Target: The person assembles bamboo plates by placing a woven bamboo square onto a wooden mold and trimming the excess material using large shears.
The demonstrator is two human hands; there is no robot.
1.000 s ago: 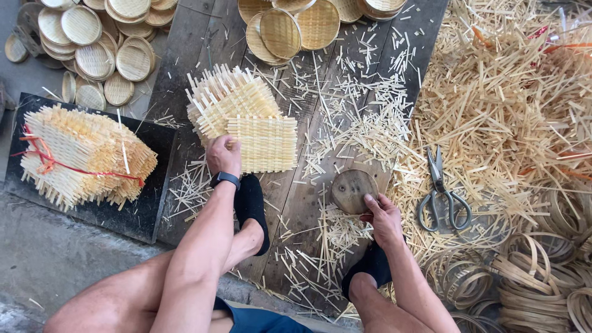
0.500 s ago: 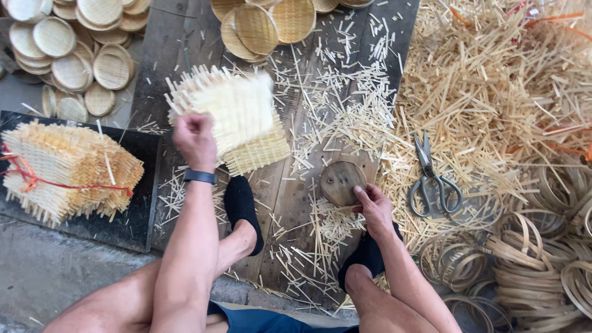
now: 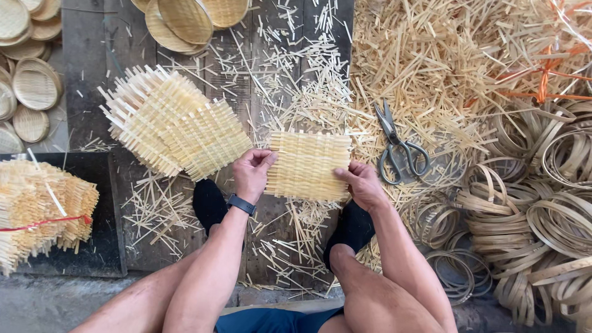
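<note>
Scraps (image 3: 456, 55): a large heap of loose bamboo strips covers the upper right of the wooden floor (image 3: 86, 74), and thinner litter is spread between the feet.
Rings (image 3: 555, 216): many bent bamboo hoops lie in a pile at the right, beside the scraps.
Mats (image 3: 176, 126): a fanned stack of woven squares lies on the floor, just left of the left hand and not touching it.
Bundle (image 3: 40, 213): more woven squares, tied with a red string, rest at the far left on a dark board.
Baskets (image 3: 188, 21): small round woven trays are stacked at the top and at the top left.
Square (image 3: 308, 165): one woven mat is held flat between the two hands, in front of the knees and above the floor litter.
Scissors (image 3: 398, 148): they lie open on the scraps, near the right hand but apart from it.
Left hand (image 3: 251, 172): it is closed on the left edge of the square, fingers curled over the top, wrist with a dark watch.
Right hand (image 3: 364, 184): it pinches the right edge, thumb on top.
Doing it well: I think both edges should be kept level and the grip light, so the loose strip ends do not slide out of the weave.
Pose: both forearms reach forward from the knees, elbows low.
</note>
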